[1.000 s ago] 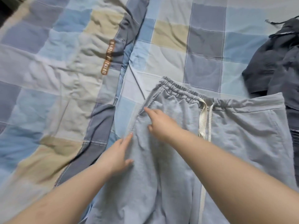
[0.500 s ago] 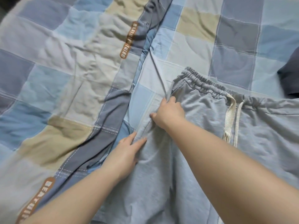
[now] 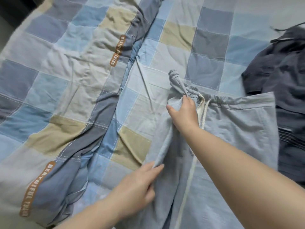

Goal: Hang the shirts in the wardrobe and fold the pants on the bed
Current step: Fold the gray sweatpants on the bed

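Light grey-blue drawstring pants [image 3: 236, 128] lie on the checked bed cover [image 3: 69, 66], waistband away from me. My right hand [image 3: 184, 111] grips the left side of the pants just below the elastic waistband and lifts it, so the waistband's left corner stands bunched up. Lower down, my left hand [image 3: 140, 184] pinches the left edge of the same pant leg, raising a fold of cloth off the bed. The cream drawstring [image 3: 202, 108] hangs down the middle.
A dark grey garment [image 3: 280, 76] lies crumpled at the right, touching the pants' right edge. A folded ridge of the blue, beige and grey quilt [image 3: 105, 113] runs diagonally to the left of the pants.
Both hands went from lying on the pants' left side to gripping it. The left edge is now lifted and pulled rightward, uncovering bed cover beneath. The view swung, showing the dark garment again.
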`<state>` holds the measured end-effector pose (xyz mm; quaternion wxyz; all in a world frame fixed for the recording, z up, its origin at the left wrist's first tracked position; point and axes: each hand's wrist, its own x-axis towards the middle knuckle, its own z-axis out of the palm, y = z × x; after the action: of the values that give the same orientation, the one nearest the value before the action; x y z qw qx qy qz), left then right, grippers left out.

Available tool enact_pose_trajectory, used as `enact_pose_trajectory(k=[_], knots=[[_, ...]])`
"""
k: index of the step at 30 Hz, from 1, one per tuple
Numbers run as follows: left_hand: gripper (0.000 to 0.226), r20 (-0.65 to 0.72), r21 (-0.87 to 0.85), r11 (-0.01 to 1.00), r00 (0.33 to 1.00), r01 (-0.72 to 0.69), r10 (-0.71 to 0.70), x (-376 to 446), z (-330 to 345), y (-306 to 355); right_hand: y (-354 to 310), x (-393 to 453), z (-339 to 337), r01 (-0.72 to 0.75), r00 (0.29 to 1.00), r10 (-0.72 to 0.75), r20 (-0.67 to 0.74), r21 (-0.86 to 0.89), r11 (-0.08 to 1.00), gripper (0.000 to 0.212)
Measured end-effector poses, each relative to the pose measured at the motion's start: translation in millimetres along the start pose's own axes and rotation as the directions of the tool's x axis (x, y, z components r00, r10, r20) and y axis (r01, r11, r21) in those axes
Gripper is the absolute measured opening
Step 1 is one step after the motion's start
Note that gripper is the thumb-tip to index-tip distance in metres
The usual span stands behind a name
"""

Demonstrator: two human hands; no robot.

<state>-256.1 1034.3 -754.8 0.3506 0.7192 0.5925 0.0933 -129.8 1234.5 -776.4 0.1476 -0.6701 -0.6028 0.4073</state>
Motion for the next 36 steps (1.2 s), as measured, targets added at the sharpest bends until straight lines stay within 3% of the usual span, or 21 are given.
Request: enact_pose_trajectory(k=[5,13,16,19,23,26,30,33,36], knots=[[0.087,0.144,-0.187,0.982,0.989,0.038,-0.011,31,44,97,51,-15,-74,0.002,1.0,-0.004,-0.031,-0.074,0.997,0.069],[0.068,0.114,-0.266,0.964,0.991,-0.031,0.064,52,147,194,174,-51,-181,-0.137,0.987,0.127,-0.103,-0.103,0.985,0.072],[0.073,0.172,-0.274,0.961,0.985,0.032,0.016,56,172,216,207,-61,-195,-0.198,0.979,0.195,-0.061,-0.046,0.979,0.082],[0.071,0.335,-0.268,0.951,0.94,0.154,-0.058,59,186,221,227,-78,-192,-0.272,0.96,0.275,-0.049,0.053,0.961,0.091],[0.068,0.429,-0.372,0.888,0.898,0.272,-0.095,44,196,215,251,-126,-168,-0.38,0.925,0.378,0.046,0.177,0.908,0.088],[0.045,0.353,-0.364,0.871,0.914,0.33,-0.199,23,189,193,265,-170,-146,-0.468,0.884,0.456,0.105,0.225,0.855,0.071],[0.031,0.101,-0.285,0.868,0.914,0.405,-0.393,-11,171,143,287,-228,-121,-0.626,0.779,0.586,0.22,0.229,0.746,0.038],[0.031,-0.023,-0.26,0.808,0.834,0.528,-0.552,-35,159,115,295,-261,-103,-0.715,0.698,0.619,0.359,0.322,0.62,0.017],[0.036,-0.041,-0.29,0.706,0.728,0.647,-0.684,-55,158,98,298,-278,-100,-0.738,0.663,0.657,0.358,0.457,0.496,0.019]])
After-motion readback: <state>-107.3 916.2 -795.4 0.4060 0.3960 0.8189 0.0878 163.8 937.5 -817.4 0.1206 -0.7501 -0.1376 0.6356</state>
